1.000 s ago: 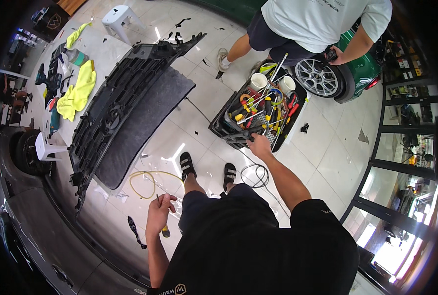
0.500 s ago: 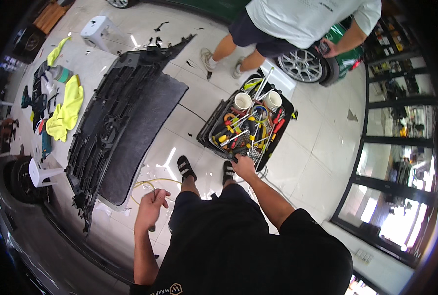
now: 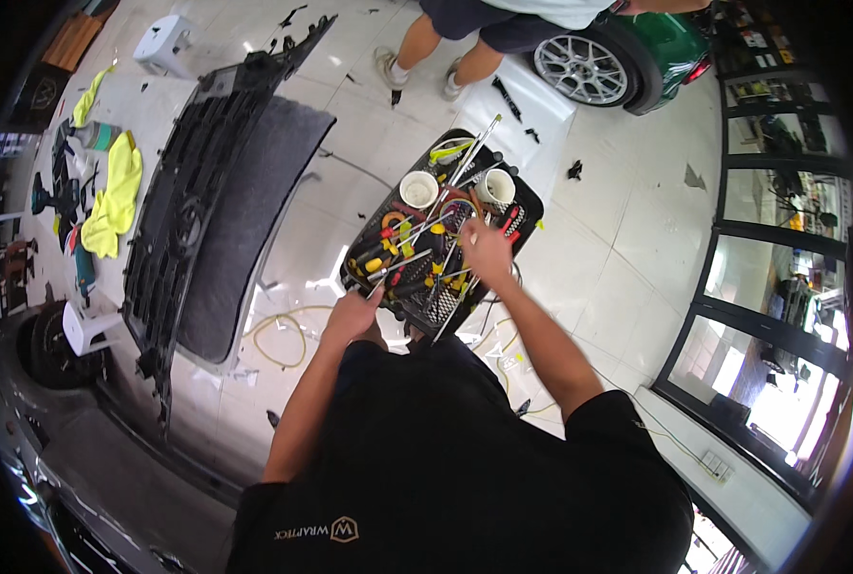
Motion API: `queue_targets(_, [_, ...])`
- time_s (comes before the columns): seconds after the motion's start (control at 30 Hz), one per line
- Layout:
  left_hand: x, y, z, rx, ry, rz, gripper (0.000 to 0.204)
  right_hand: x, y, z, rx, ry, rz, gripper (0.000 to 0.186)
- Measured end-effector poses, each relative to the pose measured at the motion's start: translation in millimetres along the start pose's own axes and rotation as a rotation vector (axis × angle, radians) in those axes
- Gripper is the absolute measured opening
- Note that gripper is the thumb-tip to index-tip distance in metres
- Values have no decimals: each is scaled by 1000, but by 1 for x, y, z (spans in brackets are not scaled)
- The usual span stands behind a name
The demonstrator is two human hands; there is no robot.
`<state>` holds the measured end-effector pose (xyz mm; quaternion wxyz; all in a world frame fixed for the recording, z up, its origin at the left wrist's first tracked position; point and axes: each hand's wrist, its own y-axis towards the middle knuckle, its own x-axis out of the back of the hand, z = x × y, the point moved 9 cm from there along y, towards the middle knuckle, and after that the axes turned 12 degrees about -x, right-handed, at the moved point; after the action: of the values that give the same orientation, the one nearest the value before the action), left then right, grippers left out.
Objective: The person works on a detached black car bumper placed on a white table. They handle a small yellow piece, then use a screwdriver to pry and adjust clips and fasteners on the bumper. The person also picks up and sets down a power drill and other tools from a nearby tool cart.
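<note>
A black mesh-bottomed tool basket (image 3: 537, 212) stands in front of me, full of screwdrivers, pliers and other hand tools. At its near left corner my left hand (image 3: 350, 316) is closed on the rim, with its fingertips partly hidden. My right hand (image 3: 488, 256) reaches over the tools on the right side, fingers curled together; what they hold, if anything, is too small to make out. Two white cups (image 3: 419, 190) (image 3: 495, 187) sit among the tools. Long thin rods (image 3: 479, 143) stick out at the far end, and red-handled tools lie beside my right hand.
To the left, a large black car grille (image 3: 192, 210) lies on a grey-padded surface (image 3: 264, 191), with yellow cloths (image 3: 113, 201) beyond. A person (image 3: 474, 38) stands ahead near a green car's wheel (image 3: 587, 72). A yellow hose (image 3: 278, 335) curls on the floor. Glass-paned frames line the right.
My left hand has moved from beside my leg to the basket's near left corner. My right hand has left the near rim and moved over the tools. The basket appears closer to me.
</note>
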<state>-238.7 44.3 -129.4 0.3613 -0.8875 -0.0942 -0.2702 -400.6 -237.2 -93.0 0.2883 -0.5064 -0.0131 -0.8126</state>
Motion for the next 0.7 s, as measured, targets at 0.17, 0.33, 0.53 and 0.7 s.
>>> queue_targets(0.17, [-26,9,4,186,12,-99,74,26,-5,-78,352,-323,43,24])
queue_targets(0.33, [-15,22,2,155,78,-233,73,11,-35,-117,276,-345,38,29])
queue_targets(0.53, [11,87,-27,21,207,-225,63,12,-78,-134,73,-337,-45,31])
queue_targets(0.7, [29,110,-72,-171,222,-291,54,-1,-100,-155,-219,-343,4,33])
